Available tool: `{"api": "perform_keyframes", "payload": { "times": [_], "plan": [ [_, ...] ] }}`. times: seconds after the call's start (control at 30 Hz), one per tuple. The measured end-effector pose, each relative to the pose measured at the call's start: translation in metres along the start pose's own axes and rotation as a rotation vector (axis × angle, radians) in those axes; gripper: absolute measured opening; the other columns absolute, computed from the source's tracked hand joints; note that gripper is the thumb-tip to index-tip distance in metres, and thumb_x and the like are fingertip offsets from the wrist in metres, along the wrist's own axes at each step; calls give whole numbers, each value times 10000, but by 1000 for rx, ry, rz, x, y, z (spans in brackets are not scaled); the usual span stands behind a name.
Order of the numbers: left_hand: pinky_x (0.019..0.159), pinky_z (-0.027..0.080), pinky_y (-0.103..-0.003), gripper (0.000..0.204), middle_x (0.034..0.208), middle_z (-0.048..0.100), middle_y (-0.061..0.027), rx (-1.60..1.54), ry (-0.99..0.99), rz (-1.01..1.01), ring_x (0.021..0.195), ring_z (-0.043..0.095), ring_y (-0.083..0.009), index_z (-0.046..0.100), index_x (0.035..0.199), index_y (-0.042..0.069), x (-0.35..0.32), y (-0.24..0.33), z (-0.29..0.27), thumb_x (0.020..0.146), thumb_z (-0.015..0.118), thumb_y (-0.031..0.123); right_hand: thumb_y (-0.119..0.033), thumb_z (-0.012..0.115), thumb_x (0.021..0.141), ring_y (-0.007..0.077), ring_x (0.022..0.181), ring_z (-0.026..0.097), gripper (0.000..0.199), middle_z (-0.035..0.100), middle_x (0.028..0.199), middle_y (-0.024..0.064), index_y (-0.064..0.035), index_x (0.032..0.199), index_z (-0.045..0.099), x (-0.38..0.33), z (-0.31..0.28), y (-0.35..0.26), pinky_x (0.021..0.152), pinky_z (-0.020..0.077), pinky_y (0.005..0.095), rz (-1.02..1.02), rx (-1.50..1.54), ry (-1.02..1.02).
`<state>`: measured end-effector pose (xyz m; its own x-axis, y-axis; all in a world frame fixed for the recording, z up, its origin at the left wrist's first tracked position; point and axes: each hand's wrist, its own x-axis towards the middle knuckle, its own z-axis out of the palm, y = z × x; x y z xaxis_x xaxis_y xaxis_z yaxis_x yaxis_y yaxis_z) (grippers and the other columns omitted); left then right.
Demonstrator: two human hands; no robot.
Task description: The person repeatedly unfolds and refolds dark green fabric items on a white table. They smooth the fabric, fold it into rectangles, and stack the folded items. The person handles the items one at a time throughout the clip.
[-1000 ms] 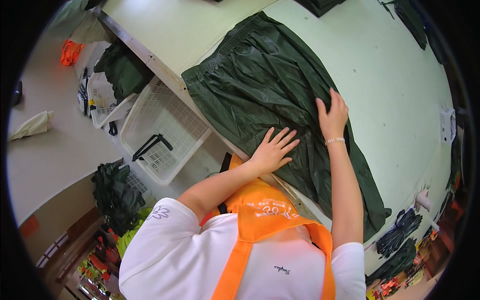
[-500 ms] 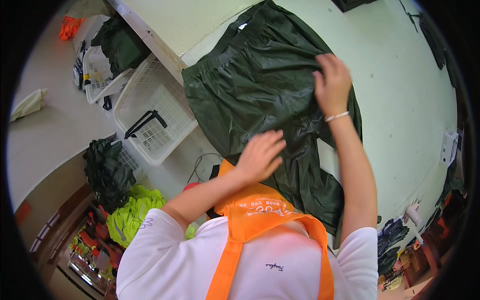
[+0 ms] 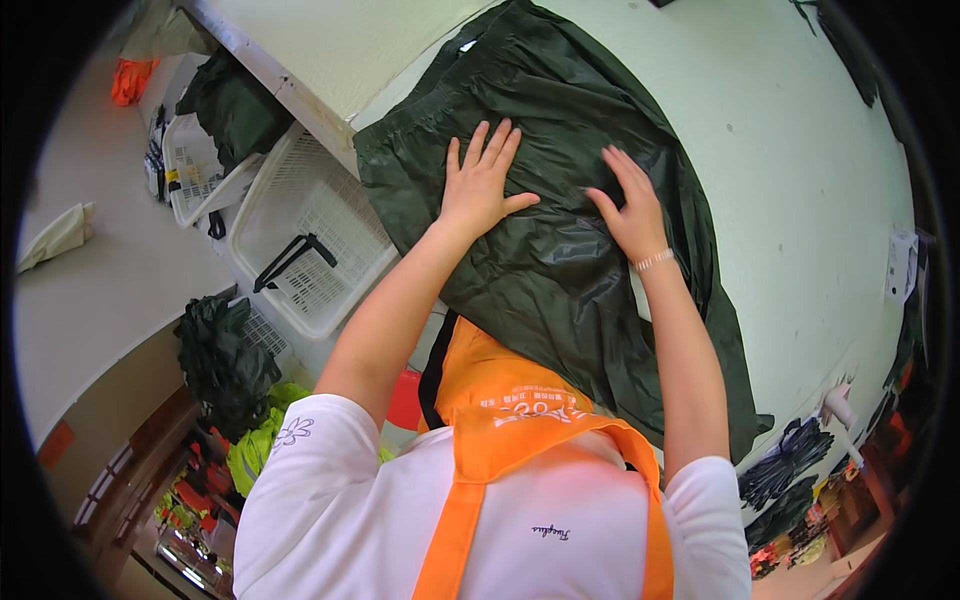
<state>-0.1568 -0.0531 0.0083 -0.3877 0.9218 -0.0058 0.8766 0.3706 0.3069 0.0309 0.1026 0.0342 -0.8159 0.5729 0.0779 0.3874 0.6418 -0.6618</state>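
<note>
While both palms press flat on the dark green, glossy waterproof garment (image 3: 560,230), the person seems to be smoothing it out on the pale green worktop (image 3: 800,170). The left hand (image 3: 482,185) lies with fingers spread wide near the gathered waistband, gripping nothing; the right hand (image 3: 632,210) rests just beside it, fingers likewise splayed and empty. The garment lies along the worktop's near edge, its lower part trailing toward the right near corner. I judge the next move calls for a firm hold on a hem or side. Open room lies across the far worktop; beyond the left edge, a white slatted plastic basket (image 3: 310,240) sits close.
</note>
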Motion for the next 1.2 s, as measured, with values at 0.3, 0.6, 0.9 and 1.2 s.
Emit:
{"api": "perform_keyframes", "payload": {
  "times": [0.3, 0.6, 0.9, 1.2],
  "plan": [
    [1107, 136, -528, 944, 1530, 194, -11, 90, 5, 97, 1413, 150, -256, 238, 1460, 174, 22, -41, -9, 717, 657, 579, -343, 678, 771, 285, 1388, 223, 792, 274, 1488, 137, -132, 1434, 300, -252, -89, 65, 1100, 167, 528, 748, -757, 73],
    [908, 397, -479, 824, 1365, 430, -88, 335, 69, 154, 1206, 431, -291, 406, 1337, 114, 45, -18, -37, 669, 747, 457, -427, 742, 687, 366, 1313, 327, 900, 342, 1437, 181, -43, 1394, 340, -440, -139, -10, 1078, 226, 514, 629, -648, 200],
    [1078, 240, -470, 670, 1408, 405, -105, 120, 51, 490, 1308, 361, -261, 422, 1350, 106, -47, 183, 14, 760, 680, 293, -135, 741, 705, 382, 1311, 318, 853, 301, 1440, 232, 0, 1412, 283, -681, -90, 43, 1061, 285, 433, 1608, -400, 991],
    [1094, 229, -429, 553, 1434, 389, -57, 220, -9, 502, 1319, 352, -241, 416, 1362, 109, -30, 156, 39, 837, 559, 210, -130, 637, 855, 203, 1045, 550, 227, 595, 1137, 133, -13, 1041, 580, -678, -205, 84, 945, 402, 327, 1050, -140, 1260]
  ]
}}
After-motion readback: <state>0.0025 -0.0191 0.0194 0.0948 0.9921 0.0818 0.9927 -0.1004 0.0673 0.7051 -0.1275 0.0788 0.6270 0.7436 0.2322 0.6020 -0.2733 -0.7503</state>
